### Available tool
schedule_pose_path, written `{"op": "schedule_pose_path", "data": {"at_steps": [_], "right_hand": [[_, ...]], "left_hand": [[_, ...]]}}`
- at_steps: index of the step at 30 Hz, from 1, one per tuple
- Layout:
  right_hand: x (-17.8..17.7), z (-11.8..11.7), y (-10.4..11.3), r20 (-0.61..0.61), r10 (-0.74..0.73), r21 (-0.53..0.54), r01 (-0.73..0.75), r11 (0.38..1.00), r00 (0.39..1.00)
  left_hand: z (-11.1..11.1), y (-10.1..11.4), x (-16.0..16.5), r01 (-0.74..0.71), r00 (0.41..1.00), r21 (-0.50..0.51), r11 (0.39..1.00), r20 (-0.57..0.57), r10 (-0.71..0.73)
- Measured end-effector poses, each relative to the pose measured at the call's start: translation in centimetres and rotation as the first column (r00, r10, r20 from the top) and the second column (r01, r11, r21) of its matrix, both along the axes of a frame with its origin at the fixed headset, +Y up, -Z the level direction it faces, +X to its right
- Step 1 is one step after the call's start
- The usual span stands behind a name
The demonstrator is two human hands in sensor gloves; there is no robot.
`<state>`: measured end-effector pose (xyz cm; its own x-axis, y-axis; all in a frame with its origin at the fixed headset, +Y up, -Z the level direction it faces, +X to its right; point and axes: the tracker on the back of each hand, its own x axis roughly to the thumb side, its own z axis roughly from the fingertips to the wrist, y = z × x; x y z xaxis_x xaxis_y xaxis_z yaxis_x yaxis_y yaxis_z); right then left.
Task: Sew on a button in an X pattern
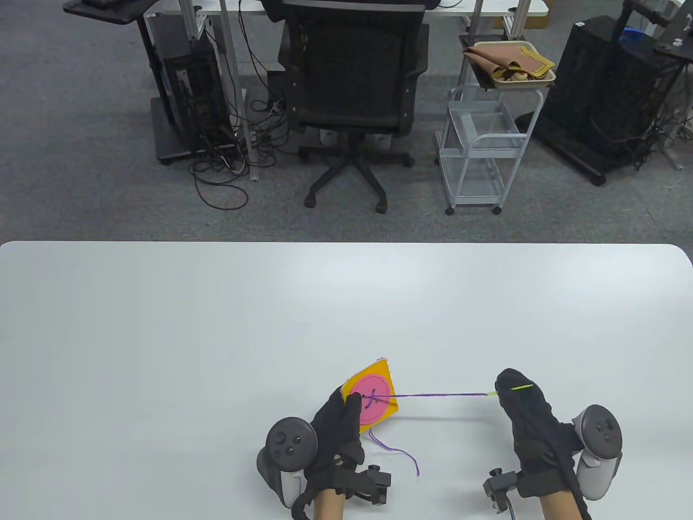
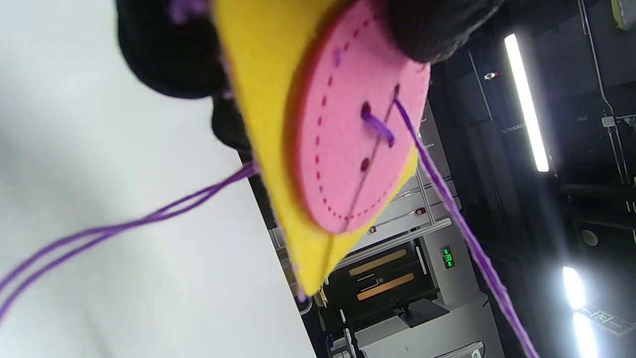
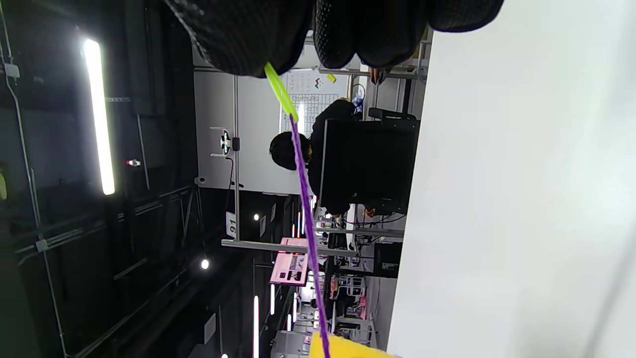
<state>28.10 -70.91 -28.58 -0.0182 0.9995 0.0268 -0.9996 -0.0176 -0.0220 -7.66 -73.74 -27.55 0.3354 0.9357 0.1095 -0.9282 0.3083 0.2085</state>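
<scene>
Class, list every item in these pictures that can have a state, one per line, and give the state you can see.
Left hand: grips the yellow felt square, thumb on the button.
Yellow felt square: held off the table, tilted.
Pink felt button: one purple stitch across two holes.
Purple thread: taut between button and needle.
Loose thread tail: slack on the white table.
Green needle: pinched by the right hand.

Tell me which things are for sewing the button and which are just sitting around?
For sewing: pink button, yellow felt, purple thread, green needle, left hand, right hand.

Just around: office chair, white cart, tray of fabric.
</scene>
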Motion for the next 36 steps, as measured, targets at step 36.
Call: {"op": "schedule_pose_path", "data": {"at_steps": [36], "right_hand": [[-1.0, 0.2, 0.4, 0.018, 0.128, 0.019, -0.128, 0.992, 0.992]], "left_hand": [[0.2, 0.3, 0.6, -0.072, 0.996, 0.021, 0.997, 0.052, 0.071]]}}
